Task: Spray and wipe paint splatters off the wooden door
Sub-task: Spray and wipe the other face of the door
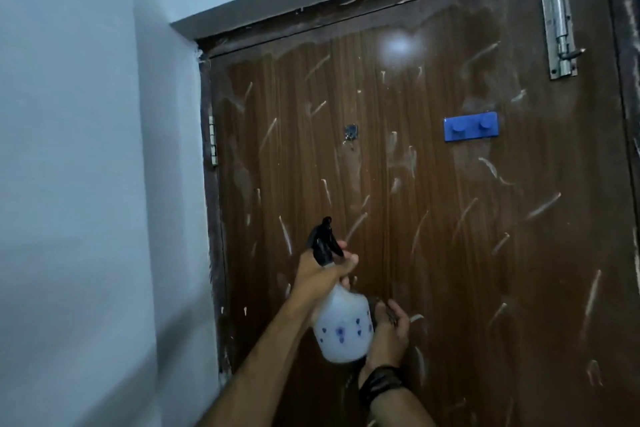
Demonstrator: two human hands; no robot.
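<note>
Pale blue wall is sitting on the left, wooden door streaked with white paint splatters filling the rest. The left hand is gripping the spray bottle by its neck, fingers curled at the black trigger. The right hand is cupping the bottle's side, fingers bent around something dark, can't tell what. Blue hook strip and metal bolt are hanging up high on the right.

We see a blue two-peg hook rack, a steel slide bolt, a hinge and the pale wall.
</note>
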